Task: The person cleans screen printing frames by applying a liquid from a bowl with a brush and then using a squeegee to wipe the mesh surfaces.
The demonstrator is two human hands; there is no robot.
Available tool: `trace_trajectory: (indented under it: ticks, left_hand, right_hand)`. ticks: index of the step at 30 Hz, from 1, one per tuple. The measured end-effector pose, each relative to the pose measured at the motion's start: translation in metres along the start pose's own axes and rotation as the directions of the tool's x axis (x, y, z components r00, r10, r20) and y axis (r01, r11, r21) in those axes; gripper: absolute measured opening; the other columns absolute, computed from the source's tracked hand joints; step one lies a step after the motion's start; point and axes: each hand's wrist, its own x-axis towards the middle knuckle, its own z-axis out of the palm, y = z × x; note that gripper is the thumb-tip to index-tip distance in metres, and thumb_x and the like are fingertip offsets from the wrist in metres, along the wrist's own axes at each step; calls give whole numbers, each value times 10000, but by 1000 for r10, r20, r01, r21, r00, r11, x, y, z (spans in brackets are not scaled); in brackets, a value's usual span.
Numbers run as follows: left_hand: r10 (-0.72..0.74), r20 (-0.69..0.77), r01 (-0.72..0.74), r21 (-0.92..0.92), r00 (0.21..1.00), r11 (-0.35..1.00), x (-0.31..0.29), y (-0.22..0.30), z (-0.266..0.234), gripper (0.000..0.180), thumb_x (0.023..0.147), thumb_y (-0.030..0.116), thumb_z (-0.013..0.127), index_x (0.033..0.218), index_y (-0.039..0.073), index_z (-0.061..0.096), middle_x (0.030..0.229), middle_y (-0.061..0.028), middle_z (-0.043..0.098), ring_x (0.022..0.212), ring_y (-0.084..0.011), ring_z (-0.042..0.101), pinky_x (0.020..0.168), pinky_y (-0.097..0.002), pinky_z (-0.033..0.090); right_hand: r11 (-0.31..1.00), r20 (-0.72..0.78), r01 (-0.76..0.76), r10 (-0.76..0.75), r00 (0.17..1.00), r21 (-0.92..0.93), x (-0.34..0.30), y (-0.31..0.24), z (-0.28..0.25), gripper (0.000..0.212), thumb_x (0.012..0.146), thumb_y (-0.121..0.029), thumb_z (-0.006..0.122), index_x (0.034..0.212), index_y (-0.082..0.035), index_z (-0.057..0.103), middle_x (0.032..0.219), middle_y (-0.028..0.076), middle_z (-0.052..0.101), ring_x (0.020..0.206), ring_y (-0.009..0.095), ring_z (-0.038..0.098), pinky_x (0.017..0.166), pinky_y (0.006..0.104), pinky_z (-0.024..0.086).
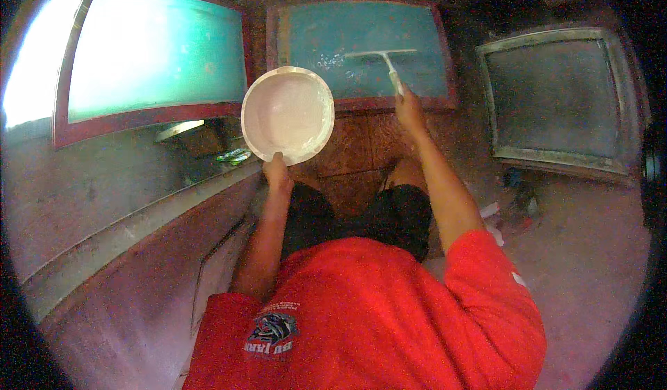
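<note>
My left hand [278, 174] grips the near rim of a round, pale bowl [288, 115], tipped so its whitish inside shows. In my right hand [410, 112] is the handle of a T-shaped squeegee [385, 60]. Its long thin blade lies across the middle of a teal screen panel [313, 25] in a dark red frame. Whether the blade presses on the surface I cannot tell. Left of the blade, small white bubbles or specks [330, 61] show on the panel. The bowl stands in front of the panel's near left corner and hides part of it.
A second red-framed screen panel [160, 53], brightly lit, leans at the left. On the right stands a grey-framed dark screen [552, 98]. A pale ledge [146, 230] runs along the left, with a small green-and-white packet [234, 156] near its far end. Brown tiles [351, 143] cover the floor ahead.
</note>
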Motion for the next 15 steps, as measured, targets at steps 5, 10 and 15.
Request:
trace_trajectory:
  ticks: [5,10,15]
  left_hand:
    - [-18,-20,20,90,1000,996,10,-8,-4,511,792,83,484,1259,-67,342,1124,-171,517,959,-318,564,800,-411,502]
    - [33,-5,-32,31,999,999,5,-7,1,471,762,68,486,1200,-99,443,1066,-163,574,873,-273,601,735,-358,482]
    - [13,-125,5,147,992,989,-6,8,-5,461,770,87,491,1193,-93,452,1057,-166,580,850,-269,607,697,-357,482]
  right_hand:
    - [986,-28,-163,164,986,27,16,-46,32,311,821,-257,582,1046,-43,561,827,193,634,750,383,612,661,479,481]
    - [996,133,-52,62,989,-75,-24,-62,63,293,823,-256,566,1026,-44,568,832,213,628,760,400,606,647,500,476]
    - [996,240,-90,82,967,23,-43,-78,20,274,826,-225,545,1017,-31,566,834,230,619,776,405,600,663,498,469]
